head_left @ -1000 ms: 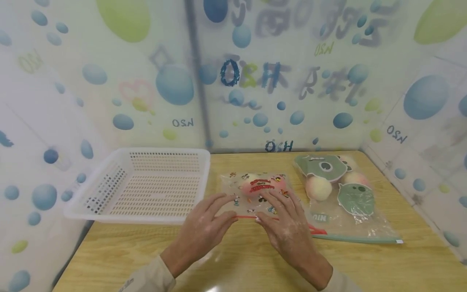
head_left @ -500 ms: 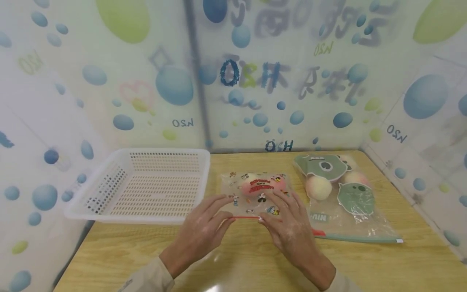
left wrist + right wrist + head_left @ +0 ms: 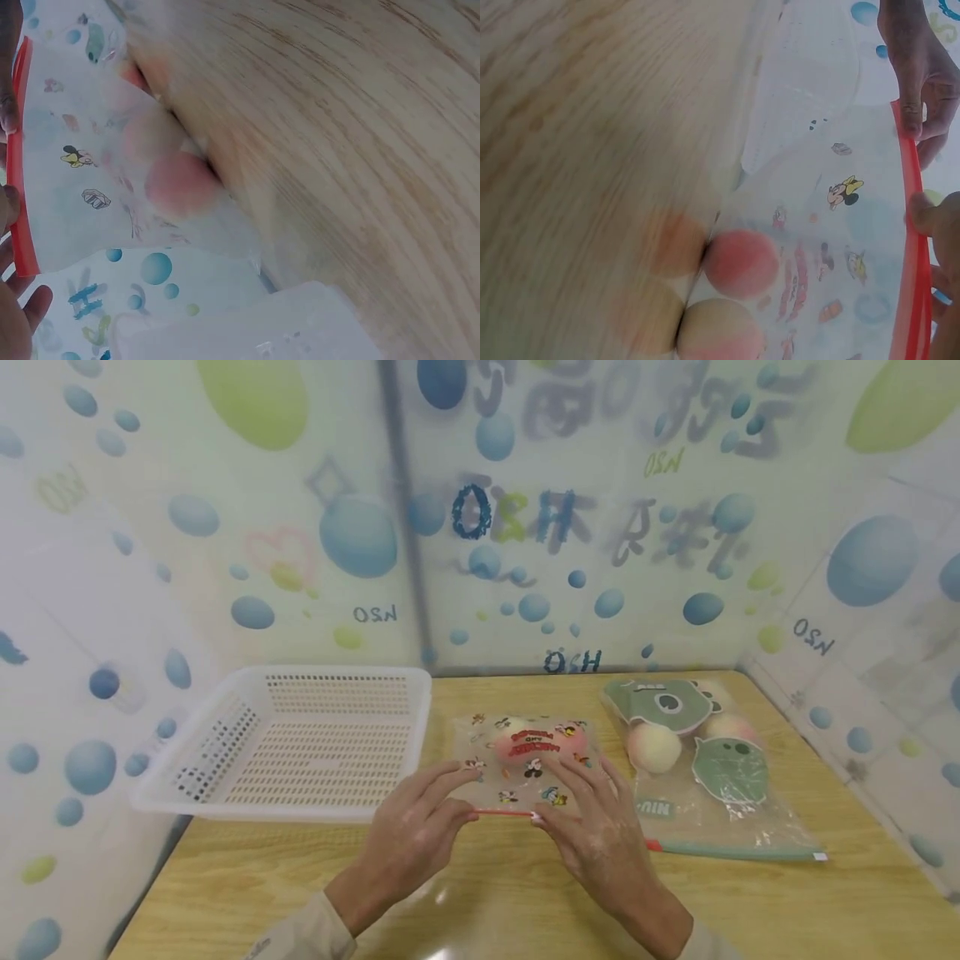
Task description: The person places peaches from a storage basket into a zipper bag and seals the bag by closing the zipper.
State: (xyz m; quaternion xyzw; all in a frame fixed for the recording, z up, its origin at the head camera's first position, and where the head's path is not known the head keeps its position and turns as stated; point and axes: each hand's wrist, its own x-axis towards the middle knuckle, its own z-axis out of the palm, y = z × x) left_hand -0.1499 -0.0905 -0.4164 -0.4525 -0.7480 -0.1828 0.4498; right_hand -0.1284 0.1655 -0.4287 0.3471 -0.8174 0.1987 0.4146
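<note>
A clear zip bag (image 3: 491,785) with cartoon prints and a red zip edge lies in front of me, its zip side toward me. Two round pink-and-cream peaches (image 3: 742,262) show through the plastic at its far end, resting at table level. My left hand (image 3: 416,818) pinches the left end of the red zip edge between thumb and fingers. On the zip further right, my right hand (image 3: 596,822) pinches at the small white slider (image 3: 536,817). Both wrist views show the zip edge raised off the table, with fingers behind it.
A white perforated basket (image 3: 322,810) stands at the left. On the right lies a larger clear zip bag (image 3: 765,831) with green animal prints and several peaches inside; its green zip faces me. Patterned curtain walls enclose the wooden table (image 3: 487,893) at the back and sides.
The red zip edge and both hands have shifted slightly toward me, and the red end beside the larger bag shows less. Both hands keep their grip on the zip; the basket stays put.
</note>
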